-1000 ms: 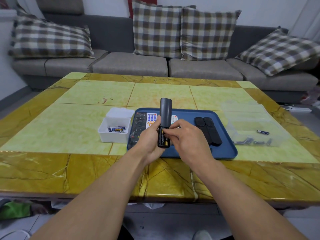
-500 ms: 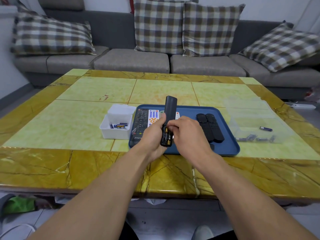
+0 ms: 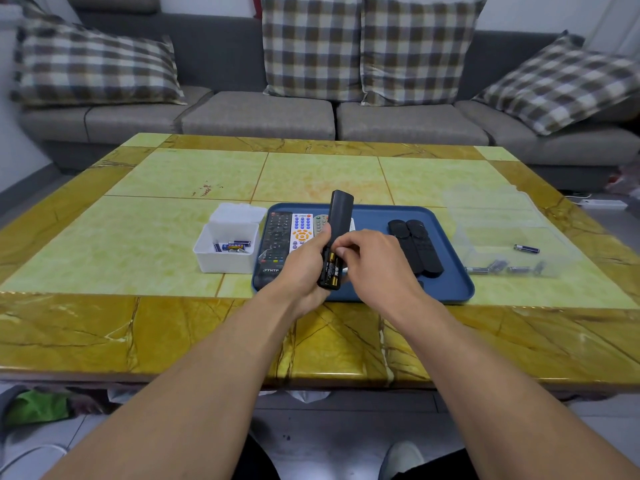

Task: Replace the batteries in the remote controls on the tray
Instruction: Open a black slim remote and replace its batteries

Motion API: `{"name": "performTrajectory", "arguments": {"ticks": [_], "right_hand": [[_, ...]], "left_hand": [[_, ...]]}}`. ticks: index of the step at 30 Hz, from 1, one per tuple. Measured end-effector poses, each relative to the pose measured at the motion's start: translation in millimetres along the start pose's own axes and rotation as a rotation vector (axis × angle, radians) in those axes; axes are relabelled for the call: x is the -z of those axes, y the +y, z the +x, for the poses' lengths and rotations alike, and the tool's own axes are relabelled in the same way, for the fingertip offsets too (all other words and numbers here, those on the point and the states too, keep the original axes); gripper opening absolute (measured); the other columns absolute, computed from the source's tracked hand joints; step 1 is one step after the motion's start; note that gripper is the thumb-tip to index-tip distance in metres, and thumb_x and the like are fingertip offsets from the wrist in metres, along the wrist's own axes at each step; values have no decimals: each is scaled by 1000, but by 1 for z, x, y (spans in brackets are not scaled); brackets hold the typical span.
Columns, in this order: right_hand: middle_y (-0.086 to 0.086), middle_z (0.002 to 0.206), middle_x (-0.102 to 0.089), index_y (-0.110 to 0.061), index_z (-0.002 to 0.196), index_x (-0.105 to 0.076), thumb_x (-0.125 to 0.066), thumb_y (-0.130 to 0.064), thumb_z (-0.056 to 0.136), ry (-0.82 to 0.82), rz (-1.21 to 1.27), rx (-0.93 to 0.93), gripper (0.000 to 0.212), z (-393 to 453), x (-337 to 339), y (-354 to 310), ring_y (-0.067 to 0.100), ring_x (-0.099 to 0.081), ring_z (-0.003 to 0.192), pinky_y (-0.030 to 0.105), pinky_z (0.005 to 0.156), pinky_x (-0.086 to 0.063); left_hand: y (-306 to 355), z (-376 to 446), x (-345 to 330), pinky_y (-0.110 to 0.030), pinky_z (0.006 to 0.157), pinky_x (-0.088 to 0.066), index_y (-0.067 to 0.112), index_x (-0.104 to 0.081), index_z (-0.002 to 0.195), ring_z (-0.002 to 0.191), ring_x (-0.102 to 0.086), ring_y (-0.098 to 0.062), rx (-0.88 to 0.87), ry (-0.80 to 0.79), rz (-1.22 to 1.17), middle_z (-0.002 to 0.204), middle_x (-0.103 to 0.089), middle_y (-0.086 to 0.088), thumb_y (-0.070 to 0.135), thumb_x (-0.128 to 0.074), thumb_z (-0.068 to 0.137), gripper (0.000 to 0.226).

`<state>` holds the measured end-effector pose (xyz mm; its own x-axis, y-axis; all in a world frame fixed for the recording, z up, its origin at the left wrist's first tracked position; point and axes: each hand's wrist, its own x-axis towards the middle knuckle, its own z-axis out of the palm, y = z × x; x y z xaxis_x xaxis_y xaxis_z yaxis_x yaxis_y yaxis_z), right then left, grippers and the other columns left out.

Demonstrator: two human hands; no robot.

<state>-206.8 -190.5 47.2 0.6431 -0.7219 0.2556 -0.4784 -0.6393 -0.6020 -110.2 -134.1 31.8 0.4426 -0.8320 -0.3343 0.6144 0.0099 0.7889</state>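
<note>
My left hand grips a black remote held back side up above the blue tray. Its battery bay is uncovered near the lower end and shows black-and-gold batteries. My right hand has its curled fingertips at the bay, touching the batteries. On the tray lie a black button remote, a white remote with blue and orange buttons, part of a third behind the held one, and two black remotes on the right.
A white box left of the tray holds several blue batteries. A clear container right of the tray holds several batteries, one blue. The yellow tiled table stands before a grey sofa with checked cushions.
The held remote has tilted slightly to the right and sits a little nearer me. My right fingers have shifted at the battery bay, and the batteries show more plainly.
</note>
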Motion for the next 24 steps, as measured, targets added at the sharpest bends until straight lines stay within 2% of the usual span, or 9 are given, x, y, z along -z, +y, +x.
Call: {"name": "performTrajectory", "arguments": {"ticks": [3,6,10,12,17,19,21,24], "right_hand": [[-2,95,-73,-24,102,-78,-64,-20,95,52,20,35,16,-3,1,-3,14,-65,88,32,79,-54],[1,95,-72,-22,103,-79,-68,-21,93,58,10,46,15,-5,0,-4,16,-65,85,32,77,-54],[-5,93,-75,-23,98,-80,-72,-22,90,51,58,-21,11,-6,-2,-3,7,-66,81,20,74,-53],[-7,89,-76,-23,95,-80,-76,-23,87,65,121,-65,9,-5,-3,-2,4,-67,78,20,73,-56],[-11,78,-75,-23,85,-82,-80,-21,82,52,204,-130,4,-2,-3,0,-2,-67,71,10,63,-51],[-12,76,-74,-23,82,-82,-80,-21,81,44,216,-143,2,-1,-1,0,-2,-67,71,9,61,-50],[-12,76,-74,-23,82,-82,-80,-23,82,35,222,-158,2,0,1,1,-1,-67,73,8,61,-50],[-13,75,-73,-24,82,-81,-80,-24,82,33,255,-186,1,0,0,1,-3,-67,73,6,60,-47]], "left_hand": [[1,2,-1,-28,64,-60,4,-67,114,76,-75,-17,-3,-11,-29,85,-76,-8,36,-45,107,40],[0,4,-2,-28,62,-60,4,-67,114,71,-74,-17,0,2,-57,82,-75,-8,36,-45,107,40],[-2,3,-2,-29,62,-60,3,-66,120,72,-74,-18,0,23,-49,83,-76,-7,36,-47,106,40],[-2,3,-2,-30,64,-60,6,-67,116,72,-74,-18,-2,23,-34,82,-76,-6,36,-46,106,38],[-3,2,-1,-33,73,-57,8,-67,120,83,-72,-20,-12,50,11,93,-76,-8,36,-47,106,38],[-3,0,-1,-32,71,-60,8,-67,123,87,-73,-20,-13,62,26,98,-76,-8,36,-48,106,37],[-4,0,-1,-34,76,-60,7,-65,126,93,-73,-22,-17,66,26,105,-76,-10,35,-49,106,38],[-3,0,0,-35,79,-59,6,-66,121,91,-73,-22,-20,69,34,99,-76,-10,35,-47,106,37]]}}
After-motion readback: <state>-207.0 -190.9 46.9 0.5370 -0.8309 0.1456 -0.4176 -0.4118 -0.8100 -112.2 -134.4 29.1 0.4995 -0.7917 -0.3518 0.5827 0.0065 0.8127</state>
